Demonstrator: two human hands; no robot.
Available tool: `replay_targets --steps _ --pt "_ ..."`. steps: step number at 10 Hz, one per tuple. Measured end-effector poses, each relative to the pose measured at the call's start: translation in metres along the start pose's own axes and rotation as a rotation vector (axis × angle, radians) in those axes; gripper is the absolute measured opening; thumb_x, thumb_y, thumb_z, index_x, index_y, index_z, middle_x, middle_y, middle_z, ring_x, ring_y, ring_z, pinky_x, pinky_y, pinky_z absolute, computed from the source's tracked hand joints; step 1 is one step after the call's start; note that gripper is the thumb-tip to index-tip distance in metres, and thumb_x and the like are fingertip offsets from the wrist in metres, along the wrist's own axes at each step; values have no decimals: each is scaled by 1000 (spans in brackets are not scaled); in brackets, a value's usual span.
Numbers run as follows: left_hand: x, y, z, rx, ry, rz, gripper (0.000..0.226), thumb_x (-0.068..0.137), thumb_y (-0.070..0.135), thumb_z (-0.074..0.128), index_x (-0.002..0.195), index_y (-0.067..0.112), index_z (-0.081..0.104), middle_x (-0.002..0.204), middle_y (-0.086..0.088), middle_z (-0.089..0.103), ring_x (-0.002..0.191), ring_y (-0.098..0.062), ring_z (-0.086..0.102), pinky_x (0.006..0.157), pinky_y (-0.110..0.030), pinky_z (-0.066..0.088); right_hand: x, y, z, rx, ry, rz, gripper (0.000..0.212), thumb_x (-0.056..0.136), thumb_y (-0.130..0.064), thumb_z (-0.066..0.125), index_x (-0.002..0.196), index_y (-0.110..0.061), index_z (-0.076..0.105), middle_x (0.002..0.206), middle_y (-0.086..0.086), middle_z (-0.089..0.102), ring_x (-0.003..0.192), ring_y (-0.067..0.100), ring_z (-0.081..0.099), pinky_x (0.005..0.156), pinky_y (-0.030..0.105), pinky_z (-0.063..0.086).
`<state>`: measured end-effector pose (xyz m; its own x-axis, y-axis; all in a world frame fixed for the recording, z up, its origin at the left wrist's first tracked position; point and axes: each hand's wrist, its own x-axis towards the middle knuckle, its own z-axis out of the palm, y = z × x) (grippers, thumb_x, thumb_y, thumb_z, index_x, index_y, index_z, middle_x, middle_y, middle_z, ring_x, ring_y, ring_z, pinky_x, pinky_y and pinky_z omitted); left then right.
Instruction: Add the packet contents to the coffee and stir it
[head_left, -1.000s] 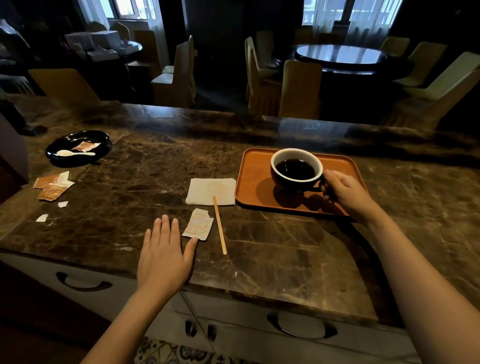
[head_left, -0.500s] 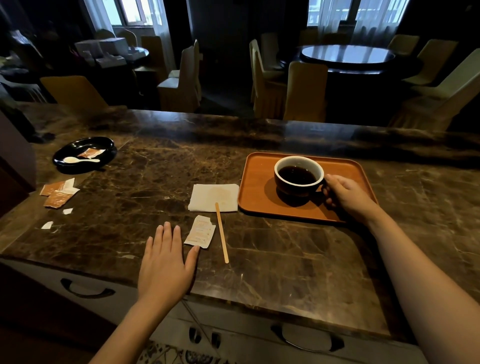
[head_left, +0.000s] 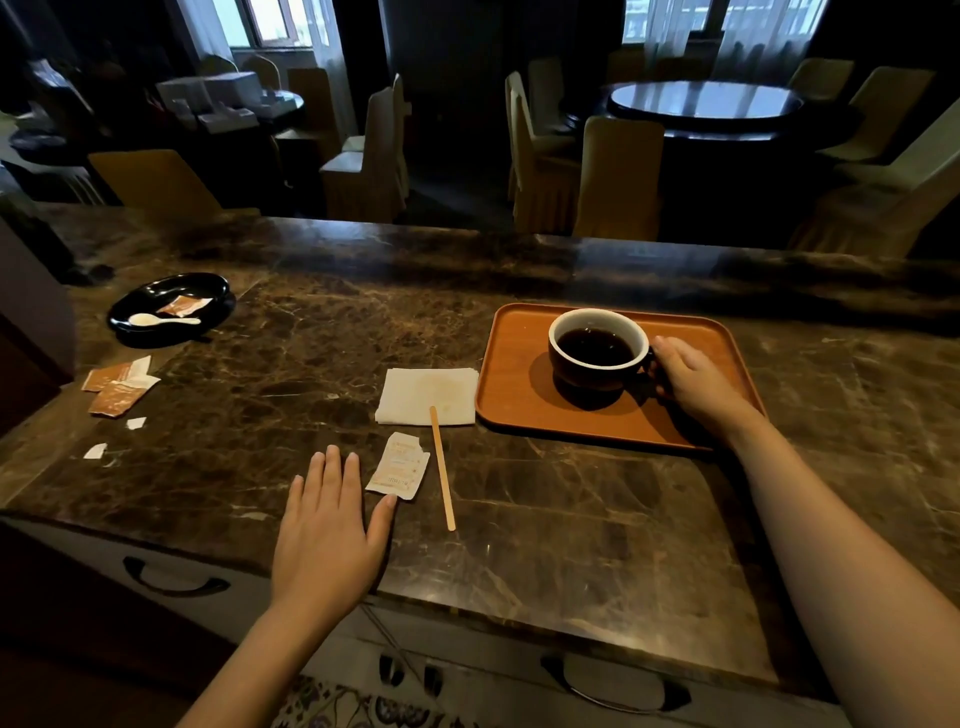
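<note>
Right hand (head_left: 696, 382) wrapped around handle of dark coffee cup (head_left: 597, 349) on orange tray (head_left: 511, 387), left hand (head_left: 327, 535) flat on marble counter (head_left: 597, 530) (fingers spread, empty), thumb touching torn white packet (head_left: 399, 466), wooden stir stick (head_left: 442, 467) just beside, tip on napkin (head_left: 415, 392).

I observe two bare arms entering from the bottom of my view. The left hand (head_left: 327, 525) carries no ring, watch or glove; its nails are short and unpainted. The right hand (head_left: 698, 384) is likewise unadorned. Both forearms are uncovered to the frame edge, with no sleeve, cuff, strap or marking showing anywhere on either limb.
</note>
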<state>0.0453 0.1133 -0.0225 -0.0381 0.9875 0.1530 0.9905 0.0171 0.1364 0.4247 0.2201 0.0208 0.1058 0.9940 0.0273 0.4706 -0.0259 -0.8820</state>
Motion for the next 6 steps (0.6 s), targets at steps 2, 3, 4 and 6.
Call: replay_targets --steps 2,3,4,6 --pt "1 -1 2 -5 4 -3 77 82 59 4 143 13 8 155 -8 5 142 -16 -3 113 -33 -4 -2 0 3 12 58 -3 36 95 -48 33 89 -24 59 80 3 63 71 13 60 60 24 41" --pt "0 -1 1 -20 10 -3 80 79 61 2 143 14 9 155 -7 6 141 -15 -2 112 -32 -4 -10 -5 8 4 161 6 28 96 -45 35 92 -25 54 84 6 60 74 19 58 65 33 48" --pt "1 -2 -3 -104 -3 -7 74 85 58 15 143 13 11 155 -7 8 141 -15 -1 113 -32 -1 -32 -18 6 -56 339 -12 17 94 -41 42 98 -27 49 95 -1 57 91 22 58 75 37 51" --pt "-3 -6 -30 -565 -57 -44 57 87 37 50 139 25 31 151 1 24 139 -13 17 113 -39 16 -122 -78 -46 11 469 -347 15 89 -44 50 102 -39 54 95 -9 62 87 8 60 65 27 48"
